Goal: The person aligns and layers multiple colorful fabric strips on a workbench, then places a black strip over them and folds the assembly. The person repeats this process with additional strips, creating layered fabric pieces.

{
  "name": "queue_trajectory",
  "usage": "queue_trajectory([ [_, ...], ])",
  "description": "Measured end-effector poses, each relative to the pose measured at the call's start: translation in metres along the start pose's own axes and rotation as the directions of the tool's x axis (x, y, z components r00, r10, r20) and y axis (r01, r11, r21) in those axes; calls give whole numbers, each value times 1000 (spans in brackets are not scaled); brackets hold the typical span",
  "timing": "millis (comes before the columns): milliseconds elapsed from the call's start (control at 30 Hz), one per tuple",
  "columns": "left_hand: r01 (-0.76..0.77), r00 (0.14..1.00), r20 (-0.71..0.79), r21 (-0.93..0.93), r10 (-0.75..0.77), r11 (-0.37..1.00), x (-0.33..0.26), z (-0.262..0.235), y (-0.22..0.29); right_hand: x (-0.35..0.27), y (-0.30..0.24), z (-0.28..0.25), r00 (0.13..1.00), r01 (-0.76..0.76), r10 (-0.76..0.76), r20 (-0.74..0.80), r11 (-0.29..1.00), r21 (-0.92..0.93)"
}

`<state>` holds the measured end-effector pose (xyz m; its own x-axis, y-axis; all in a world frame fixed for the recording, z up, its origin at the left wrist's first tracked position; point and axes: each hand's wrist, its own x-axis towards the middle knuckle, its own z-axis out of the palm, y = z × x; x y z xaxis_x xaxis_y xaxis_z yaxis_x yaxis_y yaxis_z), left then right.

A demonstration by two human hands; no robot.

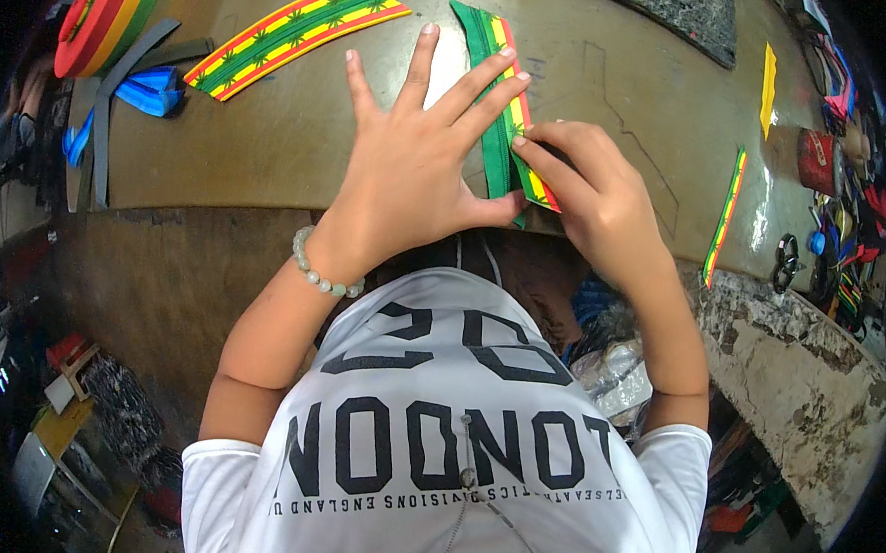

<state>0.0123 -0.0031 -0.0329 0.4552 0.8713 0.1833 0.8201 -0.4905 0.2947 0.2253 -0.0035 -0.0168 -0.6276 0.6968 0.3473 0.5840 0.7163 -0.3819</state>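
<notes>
Strip (521, 115): red, yellow and green, on the surface (269, 157) at one o'clock, alongside a green band (494, 156).
Left hand (409, 165): fingers fanned flat over both, clasping nothing.
Right hand (593, 189): fingers pinching the strip's edge.
Curved panel (295, 38): leaf-patterned, at eleven o'clock.
Disc (106, 24): red-faced, stripe-rimmed, at ten o'clock.

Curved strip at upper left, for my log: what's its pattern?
Curved strip: red, yellow and green stripes with dark leaf shapes, best in head view.
</notes>
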Motion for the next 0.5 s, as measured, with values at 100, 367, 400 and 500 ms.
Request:
queue_trajectory([
  [100, 4, 1000, -12, 14, -4, 1000, 0, 0, 1, 7, 2, -4, 989, -134, 142, -40, 978, 160],
  [367, 29, 999, 33, 25, -30, 999, 0, 0, 0, 2, -11, -9, 975, -218, 208, 75, 960, 176],
  [400, 28, 999, 32, 23, -29, 999, 0, 0, 1, 0, -13, -8, 980, -194, 184, 73, 969, 154],
  [500, 25, 999, 39, 19, -26, 1000, 0, 0, 1, -6, -12, -3, 986, -165, 160, 52, 981, 102],
])
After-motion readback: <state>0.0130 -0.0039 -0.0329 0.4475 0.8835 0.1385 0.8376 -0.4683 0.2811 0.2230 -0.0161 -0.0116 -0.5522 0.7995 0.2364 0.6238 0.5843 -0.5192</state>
